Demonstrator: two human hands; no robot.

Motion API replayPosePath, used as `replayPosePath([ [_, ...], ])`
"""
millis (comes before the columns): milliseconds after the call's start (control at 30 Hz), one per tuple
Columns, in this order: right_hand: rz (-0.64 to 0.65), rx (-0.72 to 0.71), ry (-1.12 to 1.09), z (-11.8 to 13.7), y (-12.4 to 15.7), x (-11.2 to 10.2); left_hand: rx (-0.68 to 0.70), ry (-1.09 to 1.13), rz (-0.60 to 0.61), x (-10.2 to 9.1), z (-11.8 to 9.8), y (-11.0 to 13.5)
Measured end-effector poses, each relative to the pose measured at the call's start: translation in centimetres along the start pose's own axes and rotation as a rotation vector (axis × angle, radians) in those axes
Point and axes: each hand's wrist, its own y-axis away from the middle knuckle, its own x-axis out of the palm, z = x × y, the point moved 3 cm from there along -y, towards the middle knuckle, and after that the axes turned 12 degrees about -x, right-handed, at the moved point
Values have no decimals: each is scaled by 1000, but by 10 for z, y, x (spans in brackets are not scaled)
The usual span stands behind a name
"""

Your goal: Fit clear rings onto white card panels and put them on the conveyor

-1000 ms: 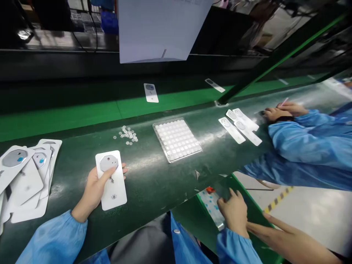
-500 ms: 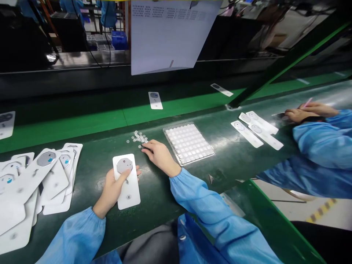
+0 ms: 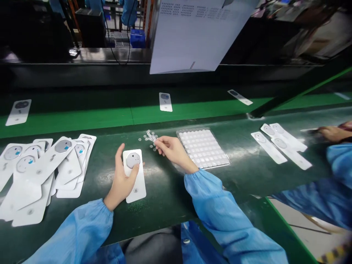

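1. Two bare hands work over a dark green conveyor belt [image 3: 162, 209]: the person's left hand [image 3: 120, 181] and right hand [image 3: 172, 149], both in light blue cuffed sleeves [image 3: 217, 205].
2. The left hand's fingers curl around a white rounded card [image 3: 136, 185] from behind, gripping it. Its thumb [image 3: 133, 176] lies across the lower edge of the card's round grey patch [image 3: 133, 160], while the index finger [image 3: 119, 152] stands free beside the card's left edge.
3. The right hand's fingertips [image 3: 157, 143] pinch together at the edge of a loose pile of small clear discs [image 3: 150, 136], at 11 o'clock from the held card (whether one sits between them is too small to tell).
4. A clear blister tray [image 3: 202, 148] filled with white pieces lies at 2 o'clock from the card, just beside the right hand.
5. A fanned, overlapping heap of similar white cards [image 3: 66, 176] lies at 9 o'clock.
6. Four narrow white cards [image 3: 280, 145] lie at 3 o'clock, near a co-worker's hand [image 3: 334, 134] in a blue sleeve [image 3: 341, 157].
7. Three more cards sit on a green strip [image 3: 82, 119] beyond the belt; one [image 3: 165, 102] lies at 12 o'clock, below a hanging printed white sheet [image 3: 192, 35].
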Motion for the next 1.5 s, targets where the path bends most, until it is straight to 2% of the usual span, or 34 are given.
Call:
replayPosePath([
  [133, 239, 53, -241, 34, 21, 11, 181, -271, -28, -1, -4, 2],
  [233, 333, 124, -299, 47, 28, 17, 208, -259, -2, -1, -3, 2],
  [333, 312, 166, -389, 47, 32, 23, 243, -243, -20, -2, -4, 3],
  [533, 178, 227, -659, 36, 50, 37, 279, -251, -70, -4, -10, 5],
  [700, 81, 217, -634, 33, 60, 44, 249, -229, -44, -3, -8, 6],
  [900, 71, 199, -589, 34, 61, 40, 224, -240, -12, -2, -8, 7],
  [1133, 136, 353, -620, 37, 60, 35, 210, -279, 21, -4, 2, 4],
  [1367, 40, 367, -717, 36, 65, 39, 269, -278, 2, -2, -1, 4],
  [1500, 67, 356, -694, 34, 67, 39, 269, -281, 31, -2, -2, 5],
])
